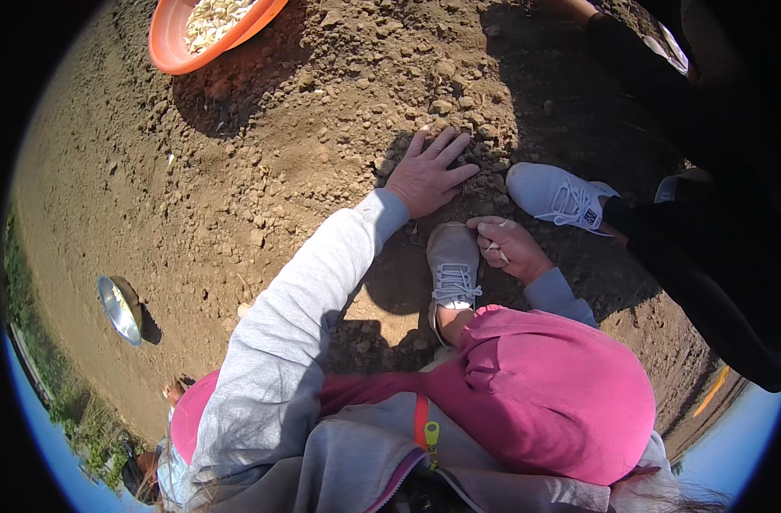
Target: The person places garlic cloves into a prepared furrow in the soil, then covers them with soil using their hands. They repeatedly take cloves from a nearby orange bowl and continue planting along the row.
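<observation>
My left hand [432,172] presses palm down on the loose, clumpy soil [339,147], its fingers spread apart and nothing held in it. Curled around a few pale cloves [497,251], apparently garlic, is my right hand [513,246]. It hangs low over the shaded ground, right beside the toe of my grey sneaker [453,256]. How many cloves lie inside the fist is hidden by the fingers.
An orange plastic basin [172,54] holding many pale cloves [214,22] stands at the upper left. Farther left sits a metal bowl [118,311] with some contents. A person in dark trousers [698,256] and a white sneaker [557,195] is close on my right. Another person [150,471] is at lower left.
</observation>
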A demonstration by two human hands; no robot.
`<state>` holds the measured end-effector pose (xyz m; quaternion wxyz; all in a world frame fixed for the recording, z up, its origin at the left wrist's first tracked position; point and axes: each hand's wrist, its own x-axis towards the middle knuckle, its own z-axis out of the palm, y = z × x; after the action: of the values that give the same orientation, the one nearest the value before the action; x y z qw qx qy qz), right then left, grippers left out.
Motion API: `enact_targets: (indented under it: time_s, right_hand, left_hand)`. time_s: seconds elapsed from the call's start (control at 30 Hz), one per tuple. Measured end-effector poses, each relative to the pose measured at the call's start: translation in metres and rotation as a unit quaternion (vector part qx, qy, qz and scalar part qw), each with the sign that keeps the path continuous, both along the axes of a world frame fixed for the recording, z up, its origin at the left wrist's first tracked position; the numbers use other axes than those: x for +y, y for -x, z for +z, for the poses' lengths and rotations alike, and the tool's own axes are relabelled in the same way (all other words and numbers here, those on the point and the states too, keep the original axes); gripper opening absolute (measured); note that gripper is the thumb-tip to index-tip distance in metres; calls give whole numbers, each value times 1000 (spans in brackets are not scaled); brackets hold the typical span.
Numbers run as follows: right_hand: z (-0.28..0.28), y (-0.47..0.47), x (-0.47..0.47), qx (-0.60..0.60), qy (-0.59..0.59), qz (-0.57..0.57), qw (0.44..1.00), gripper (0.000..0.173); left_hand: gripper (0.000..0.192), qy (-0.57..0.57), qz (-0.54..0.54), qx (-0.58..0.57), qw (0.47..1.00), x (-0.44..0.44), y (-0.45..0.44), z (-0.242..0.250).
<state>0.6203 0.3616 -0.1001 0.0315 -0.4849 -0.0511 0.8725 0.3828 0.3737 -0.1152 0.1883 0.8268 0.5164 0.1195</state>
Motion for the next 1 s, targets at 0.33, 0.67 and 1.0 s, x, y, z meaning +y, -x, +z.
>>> enact_targets:
  time_s: [0.33, 0.67, 1.0]
  right_hand:
    - [3, 53, -6, -158, -529, 261, 792, 36]
    - [-7, 83, 16, -275, -693, 491, 450, 33]
    - [22, 102, -38, -38, -690, 509, 513, 33]
  left_hand:
    - [58, 93, 18, 74, 993, -99, 42, 19]
    - [66, 102, 313, 122, 936, -128, 87, 7]
    - [53, 192, 235, 144, 942, -295, 45, 36]
